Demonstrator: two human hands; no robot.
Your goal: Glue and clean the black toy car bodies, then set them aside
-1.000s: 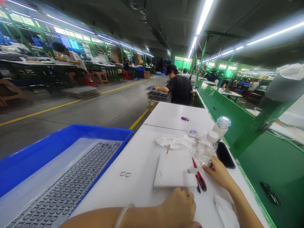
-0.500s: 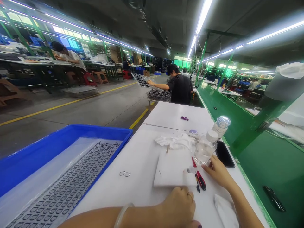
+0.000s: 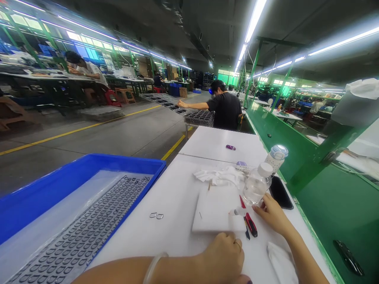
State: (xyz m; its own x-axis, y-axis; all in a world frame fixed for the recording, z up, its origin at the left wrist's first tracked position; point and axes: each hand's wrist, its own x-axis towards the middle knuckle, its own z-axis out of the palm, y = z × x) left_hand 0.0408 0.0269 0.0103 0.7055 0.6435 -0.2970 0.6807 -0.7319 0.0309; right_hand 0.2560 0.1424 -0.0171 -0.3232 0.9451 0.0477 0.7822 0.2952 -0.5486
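Observation:
My left hand (image 3: 223, 254) rests on the white table with its fingers curled, just in front of a white foam-like pad (image 3: 217, 211). Anything inside that fist is hidden. My right hand (image 3: 272, 215) lies beside a clear bottle (image 3: 256, 187) with a white cap, thumb and fingers apart near its base. I cannot tell whether it touches the bottle. Between my hands lie a red-and-black utility knife (image 3: 250, 225) and a small clear squeeze bottle (image 3: 239, 212). Two D-shaped rings (image 3: 156, 215) lie on the table to the left.
A blue bin (image 3: 127, 159) at left holds rows of similar rings. A crumpled white cloth (image 3: 219, 175), a patterned bottle (image 3: 276, 157) and a dark phone (image 3: 281, 193) surround the pad. Along the right runs a green partition (image 3: 322, 213). Farther off, a person in black (image 3: 226, 108) handles a tray.
The person in black has swung the tray leftward and lower. My two hands and the things on my table have hardly moved; the view has shifted slightly.

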